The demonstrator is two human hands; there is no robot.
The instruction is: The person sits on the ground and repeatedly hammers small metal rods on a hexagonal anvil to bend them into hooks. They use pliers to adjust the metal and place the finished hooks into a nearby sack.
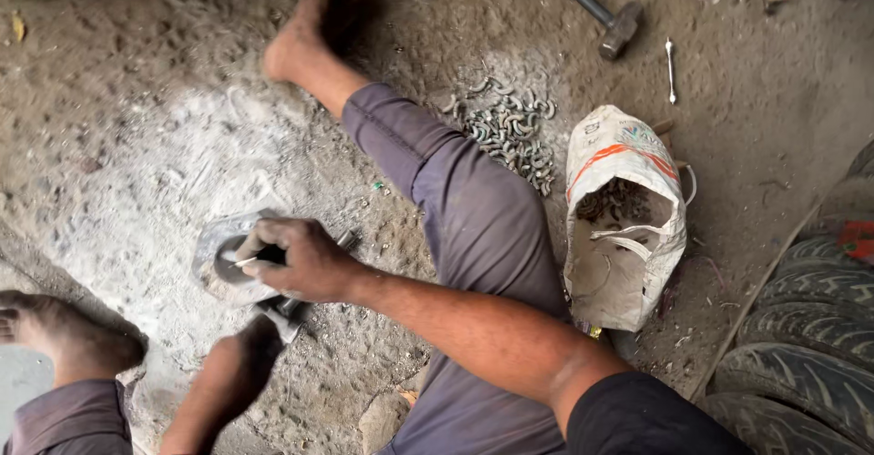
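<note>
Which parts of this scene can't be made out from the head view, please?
- Left hand: its fingers are tucked under the metal piece, so its grip is hidden.
- Thin tool in the right hand: mostly covered by the fingers; its kind is unclear.
- Sack: contents lie in shadow.
- Hammer: handle cut off by the top edge.
- Tyres: cut off at the right edge.

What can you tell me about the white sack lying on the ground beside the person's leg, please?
The white sack looks like woven plastic, grubby, with orange and dark printed stripes near its closed end. It lies on its side on the dusty ground, its wide mouth open toward the camera. Small curved metal pieces sit deep inside, with white strap loops at the opening. It lies close against the person's trouser leg, with a pile of similar metal pieces beyond it. Neither hand touches it.
</note>
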